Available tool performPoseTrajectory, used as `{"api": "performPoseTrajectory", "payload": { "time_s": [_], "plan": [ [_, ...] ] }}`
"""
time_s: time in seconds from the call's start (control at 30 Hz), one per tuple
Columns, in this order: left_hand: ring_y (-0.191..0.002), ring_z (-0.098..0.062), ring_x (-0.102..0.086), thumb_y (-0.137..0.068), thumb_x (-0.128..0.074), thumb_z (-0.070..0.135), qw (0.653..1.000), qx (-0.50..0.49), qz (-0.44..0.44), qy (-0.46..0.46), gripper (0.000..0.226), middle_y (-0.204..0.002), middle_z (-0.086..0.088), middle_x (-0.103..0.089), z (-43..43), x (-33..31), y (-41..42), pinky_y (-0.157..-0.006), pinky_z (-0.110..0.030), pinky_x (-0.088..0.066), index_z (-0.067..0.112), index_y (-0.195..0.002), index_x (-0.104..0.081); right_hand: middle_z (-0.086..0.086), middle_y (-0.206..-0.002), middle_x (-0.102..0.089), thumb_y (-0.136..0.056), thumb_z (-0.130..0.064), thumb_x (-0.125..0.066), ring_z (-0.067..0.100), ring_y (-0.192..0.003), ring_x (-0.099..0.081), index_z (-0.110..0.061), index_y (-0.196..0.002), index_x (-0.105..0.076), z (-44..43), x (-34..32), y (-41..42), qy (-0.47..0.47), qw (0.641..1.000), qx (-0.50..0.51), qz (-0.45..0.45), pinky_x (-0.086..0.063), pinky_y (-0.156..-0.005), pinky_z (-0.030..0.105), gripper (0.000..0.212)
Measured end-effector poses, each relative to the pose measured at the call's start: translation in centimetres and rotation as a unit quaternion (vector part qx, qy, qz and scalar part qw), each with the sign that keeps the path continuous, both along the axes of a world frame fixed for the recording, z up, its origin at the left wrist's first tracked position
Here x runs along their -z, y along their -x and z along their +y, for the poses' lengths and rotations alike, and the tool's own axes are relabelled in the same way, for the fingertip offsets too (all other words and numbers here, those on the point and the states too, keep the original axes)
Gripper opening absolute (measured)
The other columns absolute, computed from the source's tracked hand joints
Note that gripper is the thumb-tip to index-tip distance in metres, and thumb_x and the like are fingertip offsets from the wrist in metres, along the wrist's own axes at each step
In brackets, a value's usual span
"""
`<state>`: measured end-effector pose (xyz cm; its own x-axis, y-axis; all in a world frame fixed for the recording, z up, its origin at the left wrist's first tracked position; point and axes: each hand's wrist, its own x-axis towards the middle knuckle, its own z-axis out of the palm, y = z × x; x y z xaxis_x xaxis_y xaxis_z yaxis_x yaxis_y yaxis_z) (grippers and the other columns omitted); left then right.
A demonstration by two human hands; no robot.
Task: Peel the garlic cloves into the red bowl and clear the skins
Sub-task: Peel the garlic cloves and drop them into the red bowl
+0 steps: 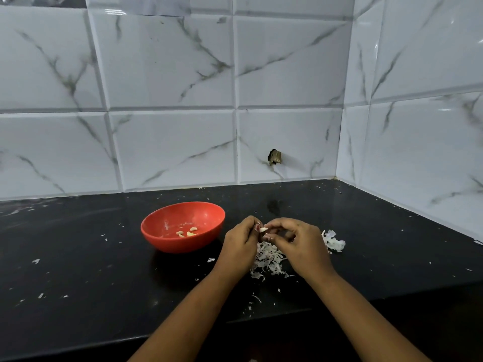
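A red bowl point(167, 237) stands on the black counter with three peeled cloves point(188, 232) lying in its bottom. Just right of the bowl, my left hand point(241, 244) and my right hand point(298, 244) meet above the counter. Both pinch one pale garlic clove point(263, 229) between their fingertips. Under and between my hands lies a heap of white garlic skins point(266, 259). A second clump of skins point(334, 241) shows just behind my right hand.
The black counter point(78, 270) is strewn with small skin flakes, and its front edge runs across the lower view. White marble-look tiled walls point(170, 139) close off the back and right. A small hole point(274, 156) marks the back wall.
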<state>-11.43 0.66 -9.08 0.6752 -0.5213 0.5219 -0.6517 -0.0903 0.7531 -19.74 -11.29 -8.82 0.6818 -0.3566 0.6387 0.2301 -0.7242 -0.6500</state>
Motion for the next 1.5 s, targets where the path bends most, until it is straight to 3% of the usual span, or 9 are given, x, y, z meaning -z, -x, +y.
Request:
{"api": "performPoseTrajectory", "payload": {
  "time_s": [0.2, 0.3, 0.43, 0.73, 1.0, 1.13, 1.27, 1.5],
  "plan": [
    [-0.071, -0.012, -0.051, -0.099, -0.043, 0.017, 0.996, 0.002, -0.078, -0.045, 0.017, -0.075, 0.004, -0.056, 0.03, 0.38, -0.08, -0.069, -0.035, -0.042, 0.017, -0.084, -0.051, -0.021, -0.074, -0.068, -0.079, -0.019, -0.077, 0.004, -0.058, -0.061, -0.044, -0.073, -0.065, 0.07, -0.12, 0.03, 0.014, 1.000, 0.003, -0.009, -0.055, -0.060, 0.032, 0.029],
    [-0.063, -0.009, -0.048, -0.099, -0.044, 0.015, 0.998, 0.009, -0.047, -0.035, 0.022, -0.069, 0.006, -0.054, 0.10, 0.10, 0.17, -0.062, -0.030, -0.041, 0.019, -0.078, -0.047, -0.022, -0.073, -0.067, -0.079, -0.017, -0.077, 0.001, -0.063, -0.063, -0.039, -0.072, -0.066, 0.01, 0.00, -0.06, 0.028, 1.000, 0.006, -0.009, -0.055, -0.060, 0.030, 0.026],
    [-0.057, -0.012, -0.043, -0.100, -0.043, 0.019, 0.999, 0.023, -0.003, -0.023, 0.027, -0.063, 0.003, -0.049, 0.11, -0.08, 0.44, -0.057, -0.034, -0.040, 0.018, -0.073, -0.041, -0.018, -0.077, -0.066, -0.080, -0.014, -0.074, 0.005, -0.069, -0.062, -0.026, -0.077, -0.069, -0.07, 0.35, -0.22, 0.076, 0.997, 0.012, -0.031, -0.053, -0.061, 0.036, 0.013],
    [-0.061, -0.015, -0.039, -0.101, -0.042, 0.019, 0.999, 0.032, 0.032, -0.018, 0.030, -0.063, -0.001, -0.044, 0.21, -0.23, 0.45, -0.057, -0.032, -0.035, -0.002, -0.079, -0.046, -0.013, -0.076, -0.054, -0.085, -0.018, -0.057, 0.007, -0.068, -0.051, -0.024, -0.079, -0.054, 0.42, 0.24, 0.04, 0.191, 0.980, 0.020, -0.047, -0.049, -0.055, 0.037, 0.009],
    [-0.053, -0.010, -0.037, -0.100, -0.042, 0.016, 0.994, 0.043, 0.099, 0.012, 0.031, -0.059, -0.001, -0.042, 0.09, -0.18, 0.17, -0.049, -0.023, -0.033, 0.013, -0.069, -0.044, -0.010, -0.079, -0.054, -0.087, -0.014, -0.057, 0.012, -0.073, -0.052, -0.022, -0.080, -0.054, 0.67, 0.22, 0.10, 0.244, 0.968, 0.022, -0.054, -0.048, -0.057, 0.037, 0.010],
    [-0.045, -0.006, -0.039, -0.101, -0.041, 0.017, 0.990, 0.057, 0.129, 0.028, 0.030, -0.056, 0.000, -0.041, 0.12, -0.38, 0.46, -0.043, -0.019, -0.035, 0.009, -0.073, -0.049, -0.012, -0.081, -0.056, -0.087, -0.012, -0.058, 0.007, -0.074, -0.054, -0.019, -0.082, -0.059, 0.59, 0.07, 0.14, 0.192, 0.980, -0.019, -0.056, -0.049, -0.063, 0.033, 0.009],
    [-0.042, -0.003, -0.038, -0.102, -0.039, 0.017, 0.988, 0.067, 0.135, 0.026, 0.029, -0.055, 0.001, -0.041, 0.06, -0.50, 0.58, -0.042, -0.018, -0.035, 0.008, -0.077, -0.051, -0.016, -0.090, -0.059, -0.088, 0.000, -0.062, 0.003, -0.086, -0.061, -0.015, -0.086, -0.066, 0.36, 0.04, 0.14, 0.102, 0.990, -0.085, -0.054, -0.045, -0.072, 0.012, 0.015],
    [-0.049, -0.010, -0.039, -0.100, -0.044, 0.026, 0.987, 0.037, 0.142, 0.061, 0.034, -0.054, 0.004, -0.044, -0.17, 0.12, -0.30, -0.052, -0.027, -0.033, 0.014, -0.069, -0.051, -0.012, -0.083, -0.063, -0.082, -0.003, -0.071, 0.009, -0.077, -0.063, -0.018, -0.079, -0.070, -0.15, -0.05, -0.15, 0.019, 0.996, -0.063, -0.063, -0.050, -0.067, 0.019, 0.015]
  ]
}}
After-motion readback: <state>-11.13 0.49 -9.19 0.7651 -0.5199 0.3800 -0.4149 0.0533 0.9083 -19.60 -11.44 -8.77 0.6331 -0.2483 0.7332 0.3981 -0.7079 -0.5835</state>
